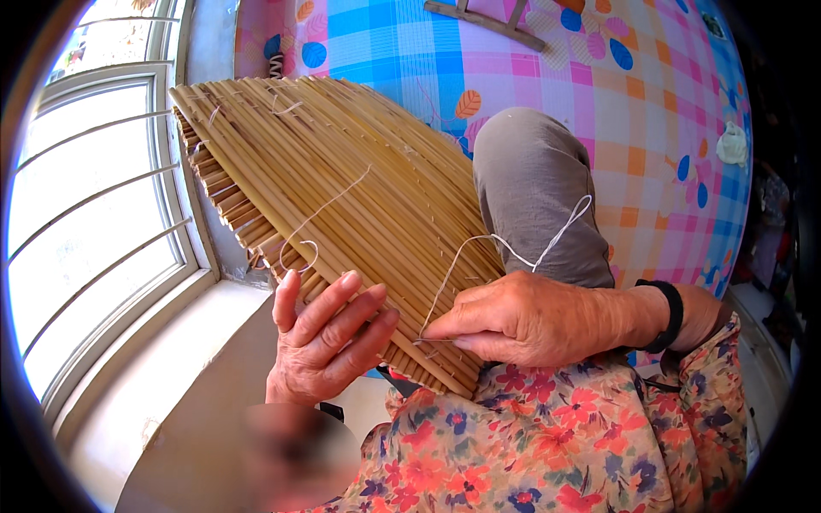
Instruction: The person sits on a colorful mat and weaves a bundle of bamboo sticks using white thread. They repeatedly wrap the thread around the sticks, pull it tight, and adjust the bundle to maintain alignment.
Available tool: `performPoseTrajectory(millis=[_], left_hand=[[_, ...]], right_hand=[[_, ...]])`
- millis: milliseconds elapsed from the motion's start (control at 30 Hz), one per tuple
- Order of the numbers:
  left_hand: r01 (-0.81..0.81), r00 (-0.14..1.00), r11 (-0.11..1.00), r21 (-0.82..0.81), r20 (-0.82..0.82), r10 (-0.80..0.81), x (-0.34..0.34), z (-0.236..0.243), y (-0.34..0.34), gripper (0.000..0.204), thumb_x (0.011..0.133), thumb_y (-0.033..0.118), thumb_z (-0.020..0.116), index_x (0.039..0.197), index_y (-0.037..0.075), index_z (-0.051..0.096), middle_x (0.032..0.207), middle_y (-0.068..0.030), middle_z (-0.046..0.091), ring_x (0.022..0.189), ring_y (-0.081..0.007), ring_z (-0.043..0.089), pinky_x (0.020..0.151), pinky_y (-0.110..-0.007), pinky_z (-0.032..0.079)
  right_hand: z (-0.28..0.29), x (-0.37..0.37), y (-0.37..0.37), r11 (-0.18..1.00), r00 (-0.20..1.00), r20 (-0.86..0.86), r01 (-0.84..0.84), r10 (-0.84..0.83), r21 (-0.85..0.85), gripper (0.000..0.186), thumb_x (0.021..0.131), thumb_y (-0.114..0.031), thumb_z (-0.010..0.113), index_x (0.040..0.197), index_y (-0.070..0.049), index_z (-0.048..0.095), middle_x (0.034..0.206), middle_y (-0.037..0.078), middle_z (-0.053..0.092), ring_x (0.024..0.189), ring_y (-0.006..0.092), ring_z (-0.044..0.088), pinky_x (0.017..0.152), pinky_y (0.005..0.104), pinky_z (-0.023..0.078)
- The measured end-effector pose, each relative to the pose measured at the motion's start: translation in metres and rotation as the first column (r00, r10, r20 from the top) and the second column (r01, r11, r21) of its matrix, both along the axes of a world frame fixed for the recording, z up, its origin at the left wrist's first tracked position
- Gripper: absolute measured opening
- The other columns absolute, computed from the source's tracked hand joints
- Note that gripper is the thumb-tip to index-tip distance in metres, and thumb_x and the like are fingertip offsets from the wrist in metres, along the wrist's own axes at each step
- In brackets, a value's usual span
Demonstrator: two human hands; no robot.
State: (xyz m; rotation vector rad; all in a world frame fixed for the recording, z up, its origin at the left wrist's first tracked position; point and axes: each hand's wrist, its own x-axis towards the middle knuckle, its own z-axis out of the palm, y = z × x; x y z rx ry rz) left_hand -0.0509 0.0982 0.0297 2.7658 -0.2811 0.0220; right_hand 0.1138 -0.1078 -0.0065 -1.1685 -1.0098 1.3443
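A mat of straw-coloured reed stalks (351,188) lies slanted across my lap, its stalks tied side by side and its left edge showing a stack of cut ends. At the near edge of the mat, my right hand (526,316) pinches a white string (552,244) between thumb and forefinger. This string loops up from the fingers and over my knee. My left hand (333,342) is beside the mat's lower left edge, palm up with fingers stretched and apart, holding nothing. Just above its fingertips, a loose curled string end (310,248) rests on the stalks.
A barred window (103,188) with a pale sill (184,359) is on the left. My bent knee (534,188) in grey trousers stands right of the mat. Beyond spreads a checked, leaf-patterned sheet (650,171), with a wooden frame piece (492,26) and a crumpled white item (732,144) on it.
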Motion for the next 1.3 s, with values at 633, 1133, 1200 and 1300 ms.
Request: performPoseTrajectory(millis=[633, 1133, 1200, 1300], left_hand=[[0.072, 0.997, 0.995, -0.075, -0.002, -0.072, -0.009, -0.007, 0.007, 0.042, 0.069, 0.023, 0.076, 0.108, 0.012, 0.065, 0.122, -0.0029, 0.06, 0.127, -0.0223, 0.048, 0.113, -0.052, 0.026], [0.194, 0.976, 0.969, -0.151, 0.129, -0.175, 0.001, -0.021, 0.012, 0.047, 0.067, 0.029, 0.077, 0.108, 0.009, 0.063, 0.119, -0.0072, 0.058, 0.121, -0.0245, 0.051, 0.111, -0.054, 0.027], [0.197, 0.973, 0.97, -0.146, 0.152, -0.175, 0.0, -0.022, 0.012, 0.045, 0.068, 0.027, 0.077, 0.106, 0.009, 0.063, 0.117, -0.007, 0.059, 0.117, -0.0239, 0.053, 0.11, -0.053, 0.028], [0.202, 0.967, 0.968, -0.151, 0.186, -0.172, 0.001, -0.026, 0.012, 0.042, 0.068, 0.025, 0.078, 0.104, 0.009, 0.063, 0.114, -0.0061, 0.06, 0.114, -0.0228, 0.055, 0.109, -0.052, 0.029]], right_hand=[[0.019, -0.004, 0.026, 0.975, 0.714, 0.682, -0.22, 0.16, 0.001, 0.009, 0.078, -0.008, 0.059, 0.086, -0.003, 0.059, 0.079, 0.012, 0.058, 0.078, 0.0319, 0.063, 0.065, 0.0405, 0.053], [0.034, 0.003, 0.004, 0.982, 0.458, 0.881, -0.186, 0.12, -0.037, 0.022, 0.079, -0.007, 0.059, 0.1, -0.009, 0.06, 0.072, 0.007, 0.054, 0.067, 0.0258, 0.062, 0.053, 0.0351, 0.05], [0.033, 0.004, 0.005, 0.981, 0.449, 0.886, -0.194, 0.114, -0.028, 0.021, 0.078, -0.007, 0.059, 0.1, -0.008, 0.06, 0.072, 0.008, 0.054, 0.068, 0.0258, 0.062, 0.054, 0.0349, 0.05], [0.037, 0.004, 0.008, 0.976, 0.446, 0.887, -0.215, 0.117, -0.021, 0.018, 0.077, -0.005, 0.057, 0.095, -0.005, 0.056, 0.075, 0.011, 0.055, 0.071, 0.0285, 0.064, 0.056, 0.0362, 0.052]])
